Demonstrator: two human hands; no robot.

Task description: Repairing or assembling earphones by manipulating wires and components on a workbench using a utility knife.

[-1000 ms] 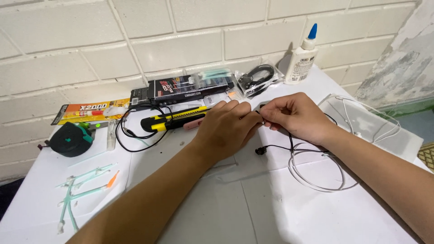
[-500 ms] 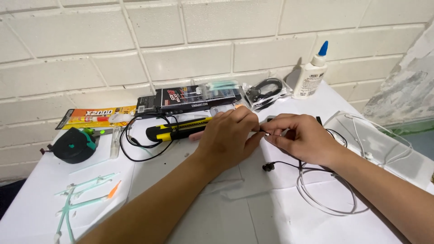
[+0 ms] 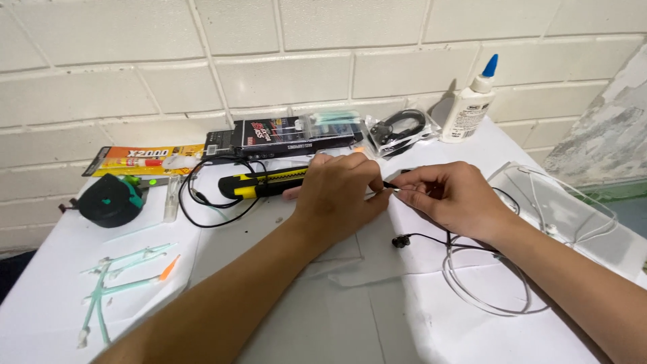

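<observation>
Overhead, one moment at a small work table is seen.

Surface: a white table (image 3: pixel 60 317) is covered with white sheets and pushed against the wall.
Room: a wall (image 3: pixel 135 40) of pale painted brick is seen behind; at the far right, peeling plaster and a strip of greenish floor are visible.
Left hand (image 3: pixel 337 195): it is laid knuckles up at the table's middle, fingers drawn together and pinched on the cable's end.
Right hand (image 3: pixel 453 199): its thumb and forefinger are closed on the same short black end, just beside the left fingertips.
Cable (image 3: pixel 495 303): a thin black earphone wire is held between both hands; the rest is looped on the table under the right wrist, with an earbud (image 3: pixel 401 240) lying near.
Knife (image 3: pixel 266 183): a yellow-and-black cutter is lying just behind the left hand.
Box (image 3: pixel 283 135): a dark carton is set by the wall.
Glue (image 3: pixel 470 104): a white bottle with a blue cap is stood upright at the back right.
Tape (image 3: pixel 111 200): a black measuring tape is placed at the left edge.
Swabs (image 3: pixel 114 283): pale green sticks are scattered at the front left.
</observation>
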